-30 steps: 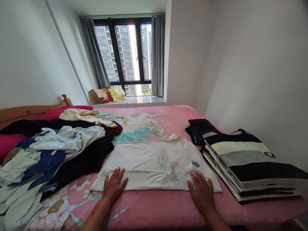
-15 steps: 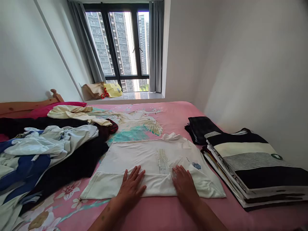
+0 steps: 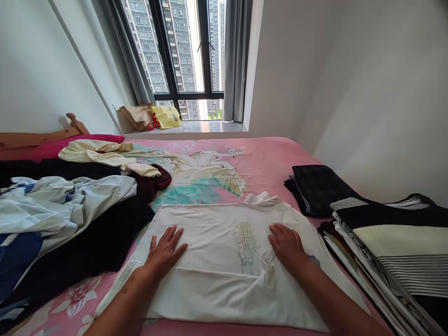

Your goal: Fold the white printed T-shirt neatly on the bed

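Note:
A white shirt [image 3: 217,233] with a small printed design lies spread on the pink bedspread [image 3: 266,163], its lower part folded up. My left hand [image 3: 164,249] rests flat on its left half, fingers apart. On the right half my right hand [image 3: 287,245] also lies flat, palm down, beside a small tag near the print. Neither hand holds anything.
A heap of unfolded clothes [image 3: 66,210] in white, blue and black covers the bed's left side. At the right stands a stack of folded striped garments [image 3: 388,247], with a folded black piece [image 3: 315,189] behind it. Bags [image 3: 154,116] sit on the window sill.
Both hands have slid up from the shirt's folded lower edge onto its middle and moved apart. The camera has come closer and lower over the bed.

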### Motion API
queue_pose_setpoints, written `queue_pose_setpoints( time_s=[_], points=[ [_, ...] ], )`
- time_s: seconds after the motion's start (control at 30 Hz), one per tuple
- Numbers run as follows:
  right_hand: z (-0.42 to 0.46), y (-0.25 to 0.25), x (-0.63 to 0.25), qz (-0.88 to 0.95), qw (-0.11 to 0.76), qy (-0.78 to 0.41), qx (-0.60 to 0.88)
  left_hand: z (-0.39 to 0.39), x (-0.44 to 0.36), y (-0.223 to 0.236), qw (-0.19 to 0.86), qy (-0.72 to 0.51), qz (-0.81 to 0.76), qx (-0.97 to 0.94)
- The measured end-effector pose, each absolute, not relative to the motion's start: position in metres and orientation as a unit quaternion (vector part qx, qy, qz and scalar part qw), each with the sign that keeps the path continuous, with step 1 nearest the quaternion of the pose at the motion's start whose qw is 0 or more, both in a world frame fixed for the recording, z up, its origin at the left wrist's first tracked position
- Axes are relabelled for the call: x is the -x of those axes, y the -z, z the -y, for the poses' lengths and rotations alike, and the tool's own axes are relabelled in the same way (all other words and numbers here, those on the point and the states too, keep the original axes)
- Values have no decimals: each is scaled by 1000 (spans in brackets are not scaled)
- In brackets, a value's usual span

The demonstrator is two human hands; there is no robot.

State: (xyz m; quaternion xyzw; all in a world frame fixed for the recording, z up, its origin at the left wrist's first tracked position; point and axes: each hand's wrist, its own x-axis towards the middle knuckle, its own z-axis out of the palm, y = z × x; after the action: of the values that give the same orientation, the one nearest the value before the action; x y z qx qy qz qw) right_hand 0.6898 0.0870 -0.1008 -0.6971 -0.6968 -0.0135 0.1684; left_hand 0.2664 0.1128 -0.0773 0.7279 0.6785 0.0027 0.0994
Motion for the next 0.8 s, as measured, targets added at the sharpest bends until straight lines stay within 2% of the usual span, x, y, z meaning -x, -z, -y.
queue_pose_setpoints(
  time_s=[0.2, 0.4, 0.6, 0.67, 0.8],
  points=[
    [-159, 84, -714, 709, 237, 39, 663, -153, -265, 92, 48, -30, -714, -698],
    [-239, 53, -722, 646, 142, 14, 749, -152, -259, 109, 8, -55, -707, -705],
    [-292, 54, -721, 594, 60, -66, 799, -154, -252, 120, -11, -63, -701, -710],
    [-299, 57, -722, 602, 68, -86, 791, -154, -251, 122, -13, -67, -700, -711],
    [-303, 59, -727, 638, 147, -74, 752, -155, -250, 124, -15, -70, -701, -710]
  ],
)
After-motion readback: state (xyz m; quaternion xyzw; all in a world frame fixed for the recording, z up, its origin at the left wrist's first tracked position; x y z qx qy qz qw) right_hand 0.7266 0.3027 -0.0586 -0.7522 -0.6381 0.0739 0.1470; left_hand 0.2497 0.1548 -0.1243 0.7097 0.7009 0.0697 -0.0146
